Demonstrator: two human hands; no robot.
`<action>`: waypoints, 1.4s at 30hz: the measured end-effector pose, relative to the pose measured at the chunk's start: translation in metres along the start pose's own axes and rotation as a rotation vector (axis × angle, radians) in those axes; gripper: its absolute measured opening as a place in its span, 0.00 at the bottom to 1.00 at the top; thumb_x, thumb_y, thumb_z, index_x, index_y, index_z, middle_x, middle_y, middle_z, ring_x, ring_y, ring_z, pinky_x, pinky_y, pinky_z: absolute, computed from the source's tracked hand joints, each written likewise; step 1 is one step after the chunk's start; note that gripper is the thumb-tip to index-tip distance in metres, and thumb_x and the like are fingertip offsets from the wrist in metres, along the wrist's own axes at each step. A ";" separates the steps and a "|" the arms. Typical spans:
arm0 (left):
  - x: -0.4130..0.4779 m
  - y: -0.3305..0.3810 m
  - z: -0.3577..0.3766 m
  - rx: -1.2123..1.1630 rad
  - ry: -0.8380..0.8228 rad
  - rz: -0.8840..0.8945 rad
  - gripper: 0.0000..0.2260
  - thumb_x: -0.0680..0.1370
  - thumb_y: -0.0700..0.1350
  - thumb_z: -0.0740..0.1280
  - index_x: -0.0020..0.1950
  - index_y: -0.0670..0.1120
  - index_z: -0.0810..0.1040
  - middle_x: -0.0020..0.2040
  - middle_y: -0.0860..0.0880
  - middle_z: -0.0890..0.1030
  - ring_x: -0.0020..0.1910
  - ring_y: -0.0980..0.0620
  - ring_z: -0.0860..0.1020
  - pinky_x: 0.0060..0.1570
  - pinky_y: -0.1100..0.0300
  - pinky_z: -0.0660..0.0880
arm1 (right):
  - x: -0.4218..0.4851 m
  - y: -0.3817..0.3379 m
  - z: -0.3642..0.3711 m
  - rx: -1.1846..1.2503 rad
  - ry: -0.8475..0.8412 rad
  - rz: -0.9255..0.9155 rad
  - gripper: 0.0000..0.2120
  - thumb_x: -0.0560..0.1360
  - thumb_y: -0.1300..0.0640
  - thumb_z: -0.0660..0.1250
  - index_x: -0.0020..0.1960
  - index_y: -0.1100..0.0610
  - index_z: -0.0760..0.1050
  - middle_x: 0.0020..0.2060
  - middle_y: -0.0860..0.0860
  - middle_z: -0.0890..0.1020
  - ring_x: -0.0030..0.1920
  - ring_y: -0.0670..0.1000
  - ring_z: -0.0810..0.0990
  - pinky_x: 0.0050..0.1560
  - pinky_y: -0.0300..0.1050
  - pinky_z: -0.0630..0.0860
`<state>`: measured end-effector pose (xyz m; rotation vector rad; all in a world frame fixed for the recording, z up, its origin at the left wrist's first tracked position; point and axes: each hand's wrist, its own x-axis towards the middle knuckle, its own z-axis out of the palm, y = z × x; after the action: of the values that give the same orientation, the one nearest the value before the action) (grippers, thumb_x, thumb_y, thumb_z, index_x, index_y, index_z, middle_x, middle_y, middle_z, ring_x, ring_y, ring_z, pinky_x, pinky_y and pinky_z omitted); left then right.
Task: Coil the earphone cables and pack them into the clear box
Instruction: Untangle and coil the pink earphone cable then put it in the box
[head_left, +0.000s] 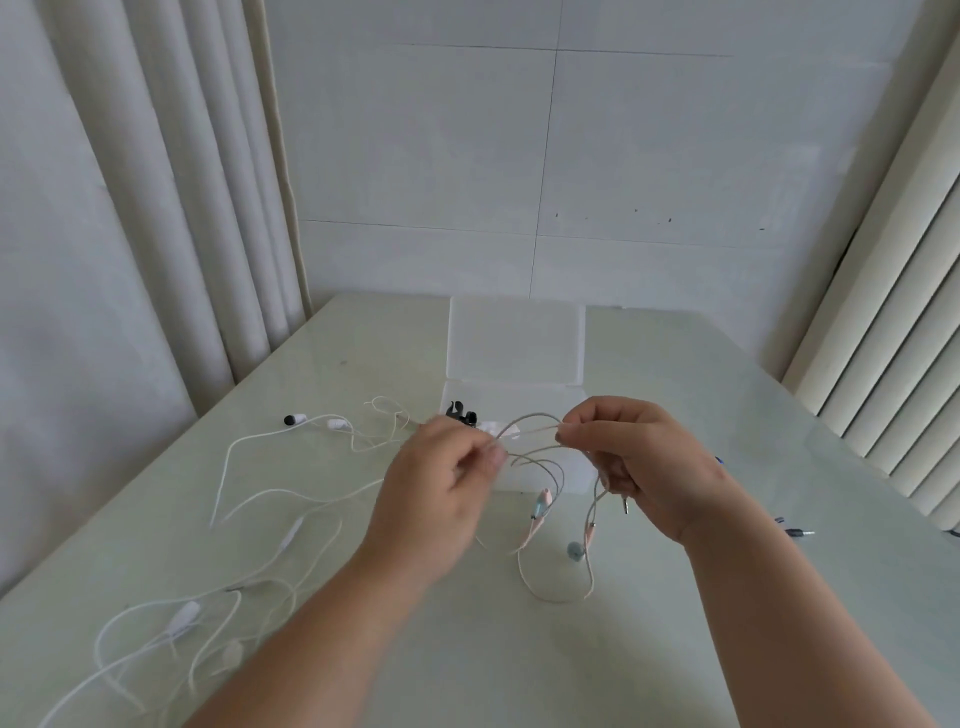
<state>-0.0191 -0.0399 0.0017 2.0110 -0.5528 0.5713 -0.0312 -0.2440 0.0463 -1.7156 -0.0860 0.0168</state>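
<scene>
A pink earphone cable (556, 587) is held in the air between both hands in front of the clear box (524, 400), whose lid stands open behind it. My left hand (436, 488) pinches the cable at its fingertips. My right hand (644, 462) pinches the same cable between thumb and forefinger, with loops and the metal plug hanging under its palm. The cable's pink earbuds and lower loop dangle down to the table. A black earphone bundle (462, 415) lies in the box's left end.
White earphone cables (270, 499) sprawl loose over the left part of the pale green table (779, 623). A dark plug and cable end (797, 531) lie at the right. Curtains hang at the left, a ribbed panel stands at the right.
</scene>
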 end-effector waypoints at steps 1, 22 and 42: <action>0.002 -0.003 -0.003 -0.001 0.048 -0.038 0.08 0.78 0.45 0.67 0.39 0.48 0.78 0.37 0.53 0.76 0.38 0.55 0.74 0.37 0.66 0.68 | 0.000 0.000 0.000 -0.012 0.014 -0.011 0.09 0.72 0.61 0.72 0.34 0.53 0.80 0.24 0.47 0.69 0.25 0.47 0.61 0.25 0.36 0.60; 0.005 -0.003 -0.010 -0.158 -0.021 -0.165 0.10 0.72 0.55 0.65 0.37 0.50 0.79 0.35 0.50 0.78 0.33 0.54 0.73 0.34 0.65 0.66 | -0.007 -0.006 0.003 -0.222 -0.089 -0.008 0.06 0.72 0.50 0.73 0.39 0.52 0.84 0.23 0.44 0.70 0.27 0.47 0.64 0.25 0.36 0.61; 0.007 -0.009 -0.020 -0.112 0.443 -0.261 0.14 0.72 0.57 0.70 0.35 0.49 0.74 0.28 0.59 0.74 0.28 0.57 0.69 0.28 0.66 0.64 | -0.012 -0.009 -0.016 -0.493 -0.072 0.062 0.05 0.73 0.51 0.72 0.39 0.46 0.82 0.37 0.45 0.87 0.27 0.35 0.75 0.30 0.31 0.66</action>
<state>-0.0115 -0.0195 0.0085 1.7416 -0.0510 0.7753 -0.0425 -0.2588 0.0569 -2.2100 -0.0949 0.1113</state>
